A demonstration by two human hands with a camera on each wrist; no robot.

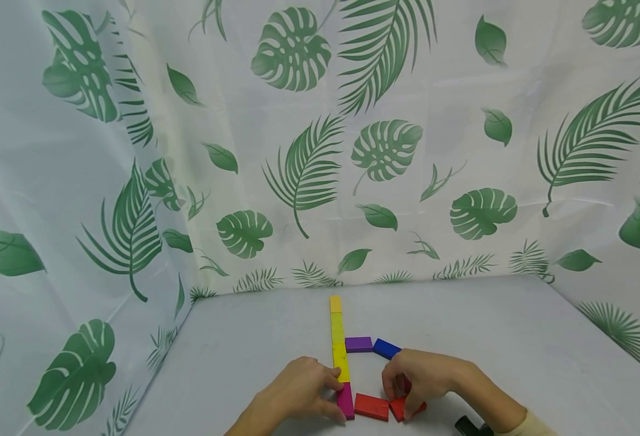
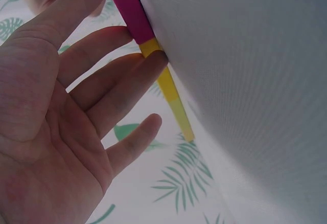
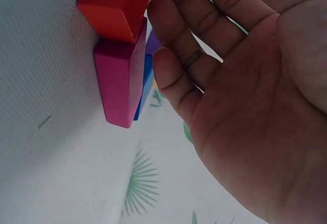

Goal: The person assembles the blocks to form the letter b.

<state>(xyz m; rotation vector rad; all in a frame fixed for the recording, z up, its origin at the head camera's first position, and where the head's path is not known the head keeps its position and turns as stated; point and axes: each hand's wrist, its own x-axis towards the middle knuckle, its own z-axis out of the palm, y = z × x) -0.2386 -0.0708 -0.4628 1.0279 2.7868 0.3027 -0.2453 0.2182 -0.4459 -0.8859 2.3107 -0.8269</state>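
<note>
My left hand (image 1: 306, 390) rests along the left side of a straight column of blocks. Its fingers touch the column, and the thumb lies at the near end of a magenta block (image 1: 344, 402). Beyond that block run yellow blocks (image 1: 340, 360), which continue to the column's far end. My right hand (image 1: 425, 375) pinches a slanted red block (image 1: 400, 409) between thumb and fingers. A second red block (image 1: 372, 406) lies between the magenta block and the held one. Past the held block, the right wrist view shows another magenta block (image 3: 120, 83), mostly hidden by my fingers in the head view.
A purple block (image 1: 358, 344) lies against the column's right side, with a blue block (image 1: 387, 348) angled beside it. The grey table (image 1: 254, 339) meets a leaf-printed curtain (image 1: 309, 181) at the back and sides. A black object (image 1: 467, 426) shows by my right forearm.
</note>
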